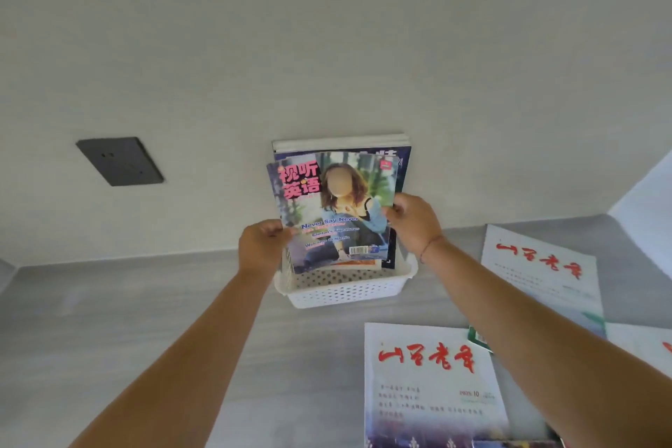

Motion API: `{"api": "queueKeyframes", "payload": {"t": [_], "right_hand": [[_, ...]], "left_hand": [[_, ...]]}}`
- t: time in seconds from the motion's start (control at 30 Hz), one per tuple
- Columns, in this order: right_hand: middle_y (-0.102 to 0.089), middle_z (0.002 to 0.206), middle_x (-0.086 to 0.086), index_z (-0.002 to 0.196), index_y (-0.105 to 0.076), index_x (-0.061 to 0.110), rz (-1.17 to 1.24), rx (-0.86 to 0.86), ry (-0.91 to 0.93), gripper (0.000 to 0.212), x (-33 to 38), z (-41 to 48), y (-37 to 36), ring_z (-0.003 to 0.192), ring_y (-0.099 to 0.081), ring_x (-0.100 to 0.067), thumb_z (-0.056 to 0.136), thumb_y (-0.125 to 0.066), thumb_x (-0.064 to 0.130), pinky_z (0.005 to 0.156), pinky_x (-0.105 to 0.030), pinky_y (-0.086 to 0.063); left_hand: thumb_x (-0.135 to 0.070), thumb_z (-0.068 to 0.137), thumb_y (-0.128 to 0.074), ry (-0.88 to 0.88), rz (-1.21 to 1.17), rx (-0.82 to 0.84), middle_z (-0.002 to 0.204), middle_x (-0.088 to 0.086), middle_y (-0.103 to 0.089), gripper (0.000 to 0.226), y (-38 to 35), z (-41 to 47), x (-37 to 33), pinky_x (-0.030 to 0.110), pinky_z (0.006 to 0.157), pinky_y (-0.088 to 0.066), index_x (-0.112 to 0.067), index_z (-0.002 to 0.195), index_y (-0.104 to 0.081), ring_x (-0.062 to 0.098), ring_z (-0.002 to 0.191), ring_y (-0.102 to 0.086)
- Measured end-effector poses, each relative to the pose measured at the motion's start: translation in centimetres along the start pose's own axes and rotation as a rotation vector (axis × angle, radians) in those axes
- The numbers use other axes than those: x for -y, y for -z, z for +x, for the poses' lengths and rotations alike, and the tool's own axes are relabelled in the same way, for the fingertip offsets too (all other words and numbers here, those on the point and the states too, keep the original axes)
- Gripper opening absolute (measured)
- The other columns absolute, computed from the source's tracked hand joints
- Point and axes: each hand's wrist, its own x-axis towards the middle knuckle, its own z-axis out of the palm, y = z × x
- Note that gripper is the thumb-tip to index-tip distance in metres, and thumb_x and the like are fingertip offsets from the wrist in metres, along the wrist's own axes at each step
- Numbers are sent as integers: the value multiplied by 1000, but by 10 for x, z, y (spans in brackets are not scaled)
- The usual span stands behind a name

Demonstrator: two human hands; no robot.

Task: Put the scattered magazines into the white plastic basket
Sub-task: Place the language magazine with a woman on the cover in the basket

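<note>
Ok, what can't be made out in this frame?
1. Head view: how many magazines stand in the white basket; the held magazine, gripped by left hand and right hand, covers them.
2. Head view: the green-edged item, mostly hidden under the right forearm.
3. Head view: the far-right magazine, cut off by the frame edge.

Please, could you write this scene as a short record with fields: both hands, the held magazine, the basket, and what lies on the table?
left grip: holds the left edge of the held magazine
right grip: pinches its right edge
held magazine: upright, lower end inside the white basket
basket contents: other magazines standing behind it
on table: at least two white magazines with red titles, to the right
</note>
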Motion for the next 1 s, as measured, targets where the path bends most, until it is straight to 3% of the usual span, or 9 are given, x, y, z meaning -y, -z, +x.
{"api": "queueKeyframes", "payload": {"t": [0.07, 0.13, 0.23, 0.3, 0.4, 0.5, 0.6, 0.77, 1.0], "right_hand": [[-67, 97, -24, 97, -63, -6, -31, 28, -34, 24, -11, 4, -13, 91, -63, -37, 92, -51, 15, 82, -46, -53], [-67, 92, -23, 93, -62, -5, -47, 38, -62, 22, -20, 6, -21, 83, -62, -33, 91, -52, 14, 77, -43, -51], [-62, 78, -12, 83, -59, -1, -43, 4, -105, 17, -33, 12, -26, 73, -53, -22, 88, -57, 16, 65, -31, -45], [-62, 82, -2, 87, -63, 8, 0, -21, -130, 9, -39, 14, -26, 79, -56, -18, 86, -61, 17, 69, -24, -43], [-69, 87, -5, 88, -67, 12, 14, -24, -174, 9, -44, 19, -26, 83, -64, -22, 83, -62, 17, 81, -32, -52], [-72, 82, -12, 83, -66, 12, 100, -28, -222, 6, -42, 24, -28, 80, -69, -28, 81, -61, 13, 82, -45, -56], [-72, 89, -15, 85, -66, 9, 124, -58, -213, 6, -40, 28, -29, 86, -68, -31, 80, -62, 10, 84, -46, -55], [-66, 91, -2, 95, -64, 11, 134, -95, -201, 14, -42, 23, -30, 82, -60, -15, 82, -65, 15, 75, -24, -46], [-65, 91, 6, 97, -64, 12, 231, -160, -236, 16, -44, -14, -14, 88, -60, -12, 82, -64, 17, 77, -21, -45]], "left_hand": [[-16, 76, -73, 73, 59, -36, 58, 5, -64, 11, -5, 5, 11, 34, 62, -52, -5, 74, -74, 21, 53, -54], [-19, 75, -74, 105, 63, -55, 65, 7, -67, 10, -9, 9, 19, 39, 70, -54, -10, 71, -72, 22, 60, -56], [-20, 76, -75, 108, 49, -64, 77, 12, -72, 13, -14, 15, 23, 42, 74, -57, -9, 80, -72, 24, 68, -62], [-18, 76, -75, 101, 36, -69, 76, 12, -73, 12, -14, 16, 23, 40, 74, -57, -8, 81, -71, 27, 69, -66], [-15, 77, -73, 93, 41, -84, 73, 12, -73, 8, -15, 17, 21, 37, 73, -57, -8, 78, -69, 27, 70, -68], [-16, 78, -73, 89, 63, -106, 70, 8, -72, 10, -16, 17, 19, 32, 65, -55, -12, 72, -67, 22, 63, -64], [-17, 78, -72, 83, 72, -123, 66, 4, -69, 11, -18, 18, 20, 24, 54, -45, -12, 71, -65, 17, 54, -58], [-23, 78, -72, 61, 70, -110, 73, 4, -67, 13, -19, 15, 25, 29, 61, -45, -12, 79, -65, 21, 57, -52], [-23, 79, -71, 15, 23, -119, 78, 1, -68, 11, -16, -14, 32, 23, 61, -44, -15, 85, -65, 17, 74, -63]]}}
